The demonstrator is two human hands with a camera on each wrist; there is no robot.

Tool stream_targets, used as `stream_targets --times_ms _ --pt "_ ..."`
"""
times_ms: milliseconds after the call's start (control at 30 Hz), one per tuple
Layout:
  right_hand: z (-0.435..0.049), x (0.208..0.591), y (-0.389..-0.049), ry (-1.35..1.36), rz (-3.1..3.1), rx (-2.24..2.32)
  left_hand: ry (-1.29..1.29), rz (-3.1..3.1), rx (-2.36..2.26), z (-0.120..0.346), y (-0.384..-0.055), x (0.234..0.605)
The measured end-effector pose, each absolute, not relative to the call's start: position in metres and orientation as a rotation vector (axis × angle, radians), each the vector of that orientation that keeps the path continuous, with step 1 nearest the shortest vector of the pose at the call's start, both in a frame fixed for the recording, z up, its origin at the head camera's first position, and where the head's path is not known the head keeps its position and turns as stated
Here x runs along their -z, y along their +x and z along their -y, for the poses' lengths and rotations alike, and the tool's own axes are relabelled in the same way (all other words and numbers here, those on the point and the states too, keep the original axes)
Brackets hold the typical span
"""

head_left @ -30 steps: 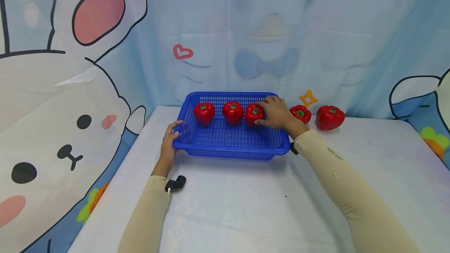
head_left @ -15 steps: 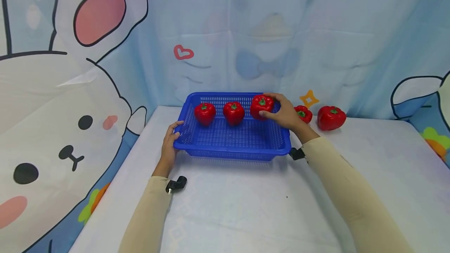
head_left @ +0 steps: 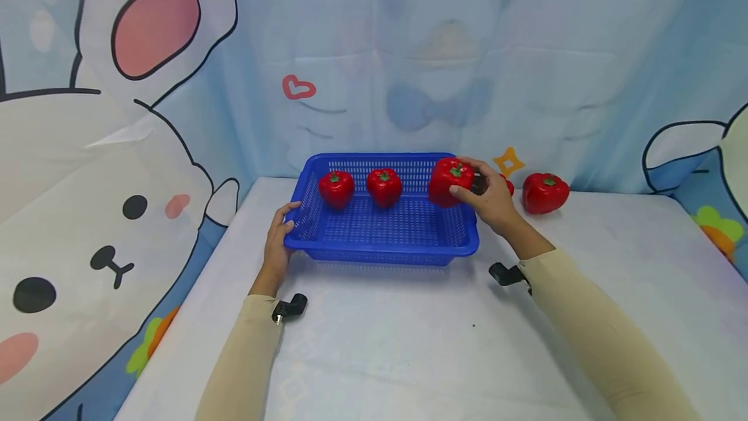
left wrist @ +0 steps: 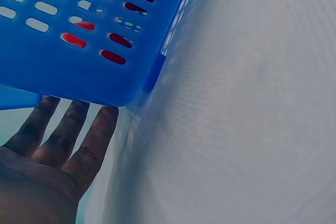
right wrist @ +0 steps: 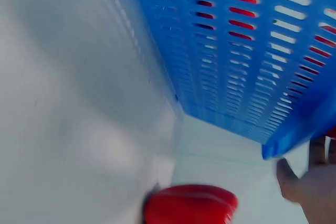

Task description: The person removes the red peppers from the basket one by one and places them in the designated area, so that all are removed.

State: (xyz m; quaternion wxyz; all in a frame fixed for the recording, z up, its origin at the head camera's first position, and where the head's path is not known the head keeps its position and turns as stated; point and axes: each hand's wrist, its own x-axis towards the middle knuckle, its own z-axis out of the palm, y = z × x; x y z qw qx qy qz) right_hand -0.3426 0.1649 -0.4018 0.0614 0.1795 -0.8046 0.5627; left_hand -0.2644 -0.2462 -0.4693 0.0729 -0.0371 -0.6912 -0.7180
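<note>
A blue plastic basket point(head_left: 374, 249) with slotted walls stands on the table. Inside it, a red bell pepper point(head_left: 336, 190) sits at the left and another red bell pepper point(head_left: 384, 188) near the middle. My left hand point(head_left: 277, 245) holds the basket's left rim; three fingers point(left wrist: 97, 142) reach the rim from outside in the left wrist view. Over the basket's right end, my right hand point(head_left: 497, 200) pinches a third red bell pepper point(head_left: 448, 180) between thumb and fingers. The right wrist view shows only part of that hand, beside the basket's edge.
Right of the basket, a red bell pepper point(head_left: 545, 193) lies on the white table point(head_left: 386, 336). One more red pepper point(head_left: 510, 185) is mostly hidden behind my right hand. A printed cartoon curtain point(head_left: 345, 109) hangs at the table's back edge.
My right hand has lifted the pepper off its place in the basket and brought it up and to the right. The left hand has stayed on the rim.
</note>
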Motion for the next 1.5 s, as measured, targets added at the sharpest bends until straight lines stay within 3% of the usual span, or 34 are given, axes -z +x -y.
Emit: stream_targets --times_ms 333,700,967,1500 --pt "-0.200 0.389 -0.329 0.356 2.205 -1.509 -0.066 2.123 2.115 0.246 -0.264 0.468" --pt "-0.291 0.383 -0.345 -0.253 2.222 -1.400 -0.087 2.107 2.137 0.248 -0.264 0.471" --pt "-0.354 0.404 -0.356 -0.690 2.293 -1.443 -0.083 2.110 2.131 0.248 -0.263 0.471" --pt "-0.373 0.448 -0.363 -0.524 2.593 -1.161 -0.130 2.062 2.167 0.247 -0.264 0.471"
